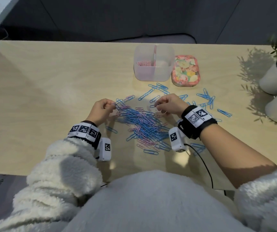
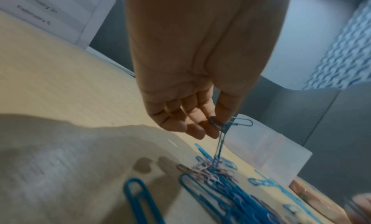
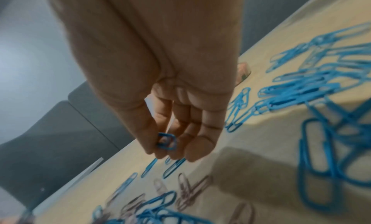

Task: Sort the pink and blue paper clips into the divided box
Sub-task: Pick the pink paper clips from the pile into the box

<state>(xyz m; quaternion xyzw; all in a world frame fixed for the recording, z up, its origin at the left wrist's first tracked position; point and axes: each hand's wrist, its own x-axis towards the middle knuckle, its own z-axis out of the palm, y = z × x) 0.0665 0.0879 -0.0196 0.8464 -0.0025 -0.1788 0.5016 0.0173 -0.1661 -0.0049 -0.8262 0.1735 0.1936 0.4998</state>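
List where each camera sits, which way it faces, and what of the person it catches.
Head: worn high, looking down at the table; shows left hand, right hand, sleeves.
Left wrist: looks along the left hand pinching blue clips.
Right wrist: looks along the right hand pinching a blue clip.
All three share the clip pile.

1 divided box (image 1: 153, 64), 1 floral tin (image 1: 185, 71), 2 white plant pots (image 1: 273, 81), 2 hands (image 1: 101, 111); clips (image 1: 142, 123) too many to count.

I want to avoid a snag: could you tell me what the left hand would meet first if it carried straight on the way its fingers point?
Probably the mixed pile: the left hand points right and down at its near edge.
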